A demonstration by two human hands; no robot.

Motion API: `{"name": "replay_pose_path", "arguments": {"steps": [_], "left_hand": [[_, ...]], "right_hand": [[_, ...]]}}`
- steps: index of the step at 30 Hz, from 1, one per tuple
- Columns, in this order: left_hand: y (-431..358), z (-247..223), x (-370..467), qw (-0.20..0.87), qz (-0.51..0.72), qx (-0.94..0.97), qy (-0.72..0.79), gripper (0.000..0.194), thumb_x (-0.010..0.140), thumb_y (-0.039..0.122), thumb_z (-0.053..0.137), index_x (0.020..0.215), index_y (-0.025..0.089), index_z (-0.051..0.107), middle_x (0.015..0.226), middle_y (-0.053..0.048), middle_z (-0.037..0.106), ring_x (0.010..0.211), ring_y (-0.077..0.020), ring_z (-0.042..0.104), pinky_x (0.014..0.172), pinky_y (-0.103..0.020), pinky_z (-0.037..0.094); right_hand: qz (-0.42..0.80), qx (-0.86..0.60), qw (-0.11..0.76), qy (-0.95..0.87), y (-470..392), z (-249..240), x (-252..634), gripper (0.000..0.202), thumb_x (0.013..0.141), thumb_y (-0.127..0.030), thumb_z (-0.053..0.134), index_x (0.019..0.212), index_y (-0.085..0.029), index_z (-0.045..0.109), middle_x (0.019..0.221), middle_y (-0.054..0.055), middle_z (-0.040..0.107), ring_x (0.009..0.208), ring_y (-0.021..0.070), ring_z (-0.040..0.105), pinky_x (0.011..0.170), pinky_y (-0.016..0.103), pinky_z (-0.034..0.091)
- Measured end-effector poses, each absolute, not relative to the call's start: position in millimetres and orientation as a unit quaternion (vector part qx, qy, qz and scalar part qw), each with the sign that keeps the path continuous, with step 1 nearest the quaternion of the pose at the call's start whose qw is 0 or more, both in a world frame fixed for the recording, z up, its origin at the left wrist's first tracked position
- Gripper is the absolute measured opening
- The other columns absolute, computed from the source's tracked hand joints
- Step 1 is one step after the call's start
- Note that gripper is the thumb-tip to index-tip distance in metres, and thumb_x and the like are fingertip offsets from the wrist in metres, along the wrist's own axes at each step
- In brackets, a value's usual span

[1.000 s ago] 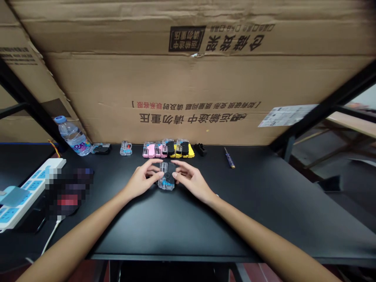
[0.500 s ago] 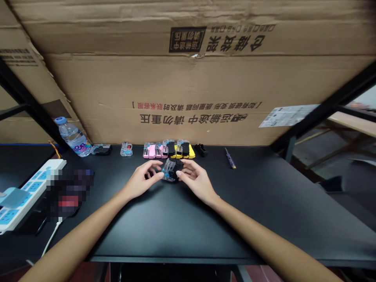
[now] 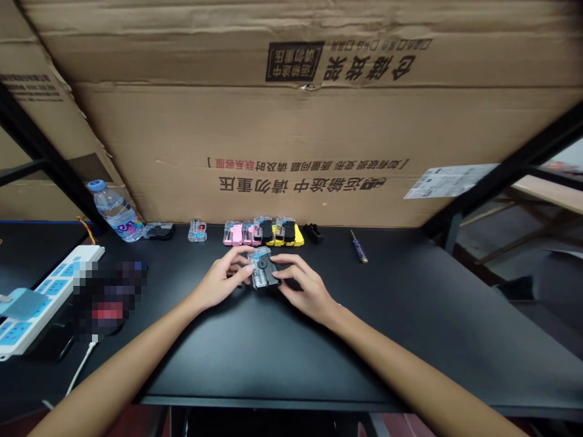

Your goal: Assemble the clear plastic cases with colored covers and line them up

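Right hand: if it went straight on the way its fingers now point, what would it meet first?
The clear-and-black plastic piece, which the right hand holds at one side; beyond it, probably the left hand, though depth is hard to judge.

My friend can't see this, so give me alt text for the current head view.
A person's left hand and right hand hold a clear and black plastic case at a black table. Behind it sit similar pink, yellow and black cases, a screwdriver to their right.
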State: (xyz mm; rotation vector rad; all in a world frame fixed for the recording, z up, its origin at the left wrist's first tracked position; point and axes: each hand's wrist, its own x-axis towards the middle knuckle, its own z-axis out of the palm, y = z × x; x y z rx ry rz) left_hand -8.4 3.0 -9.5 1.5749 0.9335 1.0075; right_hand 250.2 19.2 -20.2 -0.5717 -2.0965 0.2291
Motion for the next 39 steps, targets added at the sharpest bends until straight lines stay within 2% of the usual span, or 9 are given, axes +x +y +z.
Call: {"name": "replay_pose_path", "arguments": {"steps": [7, 11, 16, 19, 22, 25, 28, 33, 39], "left_hand": [[1, -8, -8, 0.49, 0.42, 0.659, 0.386, 0.054, 0.097, 0.036, 0.075, 0.146, 0.031, 0.053, 0.117, -0.004, 0.06, 0.08, -0.0113, 0.069, 0.08, -0.029, 0.057], [2, -12, -7, 0.516, 0.425, 0.642, 0.375, 0.063, 0.091, 0.033, 0.08, 0.147, 0.034, 0.051, 0.124, -0.005, 0.058, 0.08, -0.0116, 0.071, 0.079, -0.029, 0.058], [6, -15, -9, 0.479, 0.459, 0.631, 0.403, 0.064, 0.092, 0.032, 0.078, 0.149, 0.032, 0.049, 0.129, -0.007, 0.057, 0.08, -0.0102, 0.069, 0.08, -0.029, 0.059], [7, -15, -9, 0.464, 0.47, 0.63, 0.41, 0.068, 0.093, 0.033, 0.077, 0.154, 0.033, 0.045, 0.133, -0.009, 0.058, 0.081, -0.0107, 0.069, 0.079, -0.029, 0.058], [5, -15, -5, 0.464, 0.464, 0.632, 0.411, 0.072, 0.092, 0.035, 0.078, 0.156, 0.031, 0.044, 0.132, -0.01, 0.062, 0.087, -0.0135, 0.07, 0.079, -0.029, 0.058], [4, -14, -1, 0.476, 0.444, 0.639, 0.409, 0.061, 0.092, 0.038, 0.077, 0.147, 0.025, 0.054, 0.115, -0.008, 0.07, 0.087, -0.0156, 0.071, 0.078, -0.029, 0.057], [5, -11, -3, 0.478, 0.455, 0.626, 0.415, 0.049, 0.092, 0.039, 0.076, 0.135, 0.022, 0.061, 0.098, -0.004, 0.072, 0.082, -0.0162, 0.071, 0.075, -0.029, 0.057], [7, -8, -9, 0.463, 0.488, 0.6, 0.432, 0.048, 0.094, 0.042, 0.075, 0.134, 0.021, 0.06, 0.094, -0.003, 0.073, 0.083, -0.0167, 0.071, 0.077, -0.029, 0.056], [3, -6, -4, 0.457, 0.43, 0.654, 0.423, 0.052, 0.091, 0.044, 0.077, 0.135, 0.022, 0.061, 0.09, -0.002, 0.074, 0.077, -0.0164, 0.068, 0.07, -0.028, 0.051]], "right_hand": [[0.043, -0.207, 0.433, -0.876, 19, -15, 250, 0.026, 0.095, -0.001, 0.061, 0.107, -0.024, 0.064, 0.131, 0.014, 0.072, 0.112, 0.0253, 0.074, 0.092, 0.043, 0.064], [0.079, -0.224, 0.427, -0.872, 19, -17, 248, 0.028, 0.099, -0.004, 0.057, 0.116, -0.024, 0.067, 0.139, 0.017, 0.067, 0.126, 0.027, 0.07, 0.1, 0.046, 0.063], [0.298, -0.335, 0.465, -0.763, 15, -19, 241, 0.022, 0.104, -0.023, 0.06, 0.126, -0.025, 0.063, 0.123, 0.014, 0.075, 0.113, 0.0262, 0.077, 0.098, 0.046, 0.065], [0.478, -0.374, 0.409, -0.682, 13, -19, 236, 0.045, 0.098, -0.038, 0.071, 0.138, -0.023, 0.055, 0.097, 0.006, 0.078, 0.089, 0.024, 0.08, 0.083, 0.042, 0.067], [0.56, -0.392, 0.361, -0.635, 14, -19, 232, 0.049, 0.09, -0.049, 0.08, 0.124, -0.019, 0.06, 0.084, 0.003, 0.075, 0.079, 0.0234, 0.079, 0.079, 0.04, 0.065], [0.579, -0.403, 0.348, -0.617, 16, -19, 233, 0.046, 0.086, -0.056, 0.082, 0.104, -0.018, 0.064, 0.084, 0.006, 0.075, 0.078, 0.0232, 0.077, 0.079, 0.038, 0.062], [0.562, -0.428, 0.385, -0.593, 20, -17, 238, 0.047, 0.083, -0.057, 0.084, 0.103, -0.018, 0.066, 0.079, 0.003, 0.073, 0.07, 0.0198, 0.072, 0.074, 0.035, 0.059], [0.505, -0.459, 0.423, -0.596, 19, -8, 239, 0.048, 0.086, -0.066, 0.077, 0.096, -0.019, 0.071, 0.067, -0.002, 0.061, 0.057, 0.0141, 0.055, 0.06, 0.03, 0.049], [0.498, -0.451, 0.394, -0.627, 17, -9, 237, 0.049, 0.086, -0.066, 0.078, 0.098, -0.019, 0.072, 0.07, -0.001, 0.062, 0.059, 0.0145, 0.053, 0.057, 0.029, 0.046]]}}
